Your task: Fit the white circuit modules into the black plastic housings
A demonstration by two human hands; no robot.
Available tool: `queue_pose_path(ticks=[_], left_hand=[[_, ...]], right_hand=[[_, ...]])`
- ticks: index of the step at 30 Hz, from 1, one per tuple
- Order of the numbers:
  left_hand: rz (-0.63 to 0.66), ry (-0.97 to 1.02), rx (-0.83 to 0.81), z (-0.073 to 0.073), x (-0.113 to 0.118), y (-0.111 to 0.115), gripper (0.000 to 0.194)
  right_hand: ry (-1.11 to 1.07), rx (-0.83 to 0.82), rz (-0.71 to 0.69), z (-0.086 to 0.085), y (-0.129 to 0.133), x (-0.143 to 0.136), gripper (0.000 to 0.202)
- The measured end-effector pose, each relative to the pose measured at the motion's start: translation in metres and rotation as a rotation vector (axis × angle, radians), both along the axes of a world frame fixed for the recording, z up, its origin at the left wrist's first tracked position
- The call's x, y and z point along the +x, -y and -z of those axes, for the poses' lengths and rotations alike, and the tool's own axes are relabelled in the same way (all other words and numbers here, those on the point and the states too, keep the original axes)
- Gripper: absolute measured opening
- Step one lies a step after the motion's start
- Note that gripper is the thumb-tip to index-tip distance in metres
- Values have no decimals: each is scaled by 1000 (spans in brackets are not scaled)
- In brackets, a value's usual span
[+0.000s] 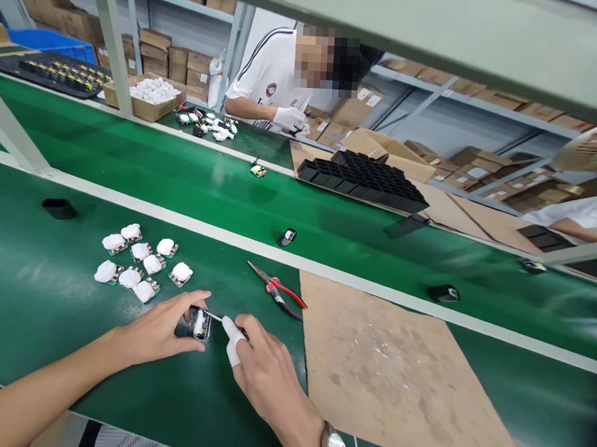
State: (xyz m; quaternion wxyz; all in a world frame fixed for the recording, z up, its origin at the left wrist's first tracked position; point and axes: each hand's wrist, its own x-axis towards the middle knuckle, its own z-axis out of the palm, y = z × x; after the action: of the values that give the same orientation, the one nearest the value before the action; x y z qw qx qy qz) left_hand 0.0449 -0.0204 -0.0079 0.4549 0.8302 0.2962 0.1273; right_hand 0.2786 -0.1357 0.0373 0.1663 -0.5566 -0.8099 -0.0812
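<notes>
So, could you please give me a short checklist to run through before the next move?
1. Black housing held in the left hand: ok.
2. Thin tool held in the right hand: ok.
3. Tool clear of the housing: not ok; its tip is at the opening.
4. White material inside fully seated: cannot tell.
5. Red-handled pliers out of both hands: ok, lying on the green bench.
6. White covers worn on the right hand: ok.
</notes>
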Motion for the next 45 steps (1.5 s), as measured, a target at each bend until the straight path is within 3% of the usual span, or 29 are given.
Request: queue_pose_path(ticks=[7, 14, 19, 24, 45], left_hand=[[17, 2, 16, -2, -1, -1, 81], [78, 10, 1, -12, -4, -2, 80], [118, -3, 8, -16, -4, -2, 84], [112, 8, 58, -15, -4, -2, 77], [102, 21, 65, -14, -3, -2, 76]], right_hand=[[22, 16, -36, -4, -6, -2, 29], [-75, -53, -134, -2, -19, 15, 24], [-31, -85, -198, -11, -22, 21, 25], [-37, -50, -171, -17, -16, 25, 26], [-36, -22, -137, -5, -15, 15, 27]])
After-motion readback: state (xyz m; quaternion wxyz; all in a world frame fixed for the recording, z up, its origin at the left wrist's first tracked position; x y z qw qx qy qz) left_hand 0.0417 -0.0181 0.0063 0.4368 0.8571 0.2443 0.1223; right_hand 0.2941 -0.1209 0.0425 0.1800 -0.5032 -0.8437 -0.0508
